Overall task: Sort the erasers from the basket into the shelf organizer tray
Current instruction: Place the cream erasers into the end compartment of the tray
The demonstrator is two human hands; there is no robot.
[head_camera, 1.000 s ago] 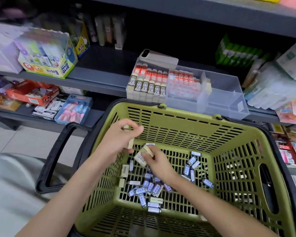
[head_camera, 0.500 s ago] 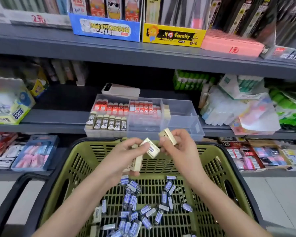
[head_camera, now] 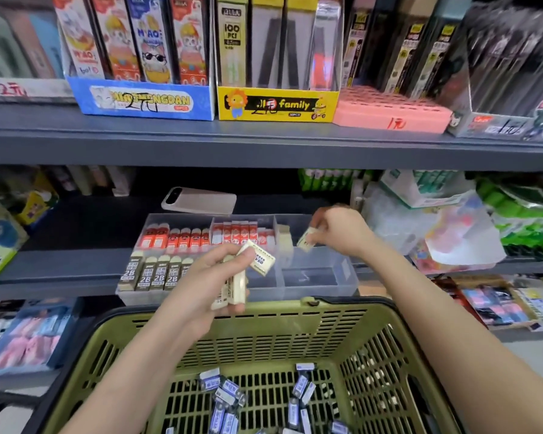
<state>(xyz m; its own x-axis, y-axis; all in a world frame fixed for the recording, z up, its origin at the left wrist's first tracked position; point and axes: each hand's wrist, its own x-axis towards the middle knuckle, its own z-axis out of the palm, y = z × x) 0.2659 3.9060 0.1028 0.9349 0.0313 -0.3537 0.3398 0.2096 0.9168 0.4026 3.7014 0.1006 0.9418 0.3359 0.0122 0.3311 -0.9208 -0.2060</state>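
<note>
Pinching one small cream eraser (head_camera: 306,241), the right hand (head_camera: 342,234) is hovering over the clear plastic organizer tray (head_camera: 320,281) at frame centre. Lower left of it, the left hand (head_camera: 210,277) is clutching several cream sleeved erasers (head_camera: 245,277). Blue-wrapped erasers (head_camera: 229,399) are lying in the olive-green mesh basket (head_camera: 264,330) below.

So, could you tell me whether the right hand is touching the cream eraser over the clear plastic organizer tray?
Touching. The head view shows the right hand pinching the cream eraser between its fingertips above the clear tray.
</note>
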